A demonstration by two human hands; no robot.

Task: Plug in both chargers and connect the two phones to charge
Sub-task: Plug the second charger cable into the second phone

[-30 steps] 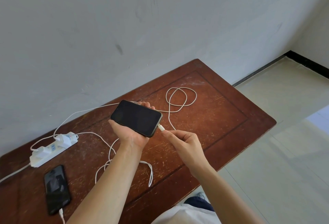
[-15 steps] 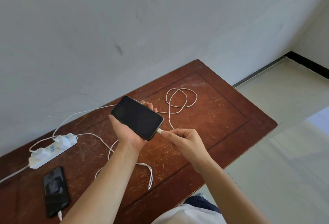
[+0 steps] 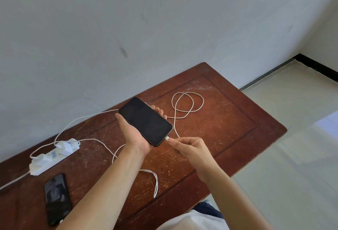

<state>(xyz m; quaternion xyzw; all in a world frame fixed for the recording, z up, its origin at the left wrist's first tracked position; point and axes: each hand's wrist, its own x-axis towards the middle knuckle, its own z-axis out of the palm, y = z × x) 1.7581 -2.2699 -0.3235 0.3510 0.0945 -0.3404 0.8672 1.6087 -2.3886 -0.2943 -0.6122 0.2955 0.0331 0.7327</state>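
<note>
Head view: left hand cradles a black, dark-screened slab phone palm-up, fingers wrapped around its far edge, above a scratched reddish-brown wooden table. Right hand pinches the white connector of a thin white cable right at the phone's near end; whether it is seated cannot be told. That cable loops on the table beyond the right hand. Left of the left hand lies a white power strip with two white chargers plugged in. Below the left forearm, a second black phone lies flat, a cable at its near end.
</note>
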